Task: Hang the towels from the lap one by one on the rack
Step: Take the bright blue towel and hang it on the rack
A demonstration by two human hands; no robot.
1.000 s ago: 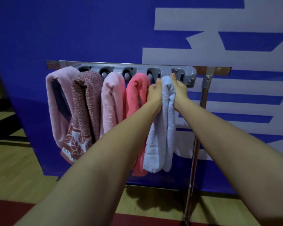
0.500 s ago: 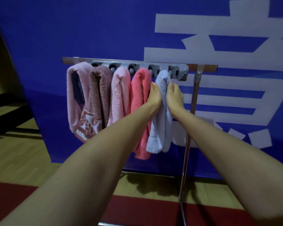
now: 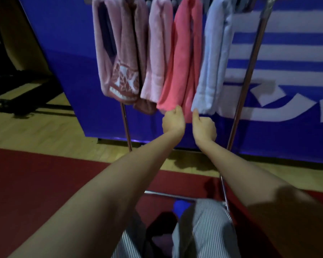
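Several towels hang side by side on the metal rack (image 3: pixel 247 79): pink (image 3: pixel 101 53), mauve patterned (image 3: pixel 126 75), light pink (image 3: pixel 158 53), coral (image 3: pixel 185 62) and pale blue (image 3: pixel 214 53). My left hand (image 3: pixel 173 121) is a loose fist just under the coral towel's lower edge. My right hand (image 3: pixel 203 126) is curled too, its thumb at the pale blue towel's bottom corner. Neither hand holds anything. The rack's top bar is out of view. My lap in striped trousers (image 3: pixel 205 229) shows at the bottom, with something dark (image 3: pixel 160 229) between the knees.
A blue banner with white lettering (image 3: pixel 287 53) stands right behind the rack. The rack's base bar (image 3: pixel 168 194) crosses the red mat (image 3: pixel 45 183) in front of my knees. Wooden floor (image 3: pixel 35 131) lies to the left, with dark furniture (image 3: pixel 17 81) beyond.
Both hands slid down from the top of the pale blue towel and came off below its lower edge. The view tilted down, so the lap is now visible.
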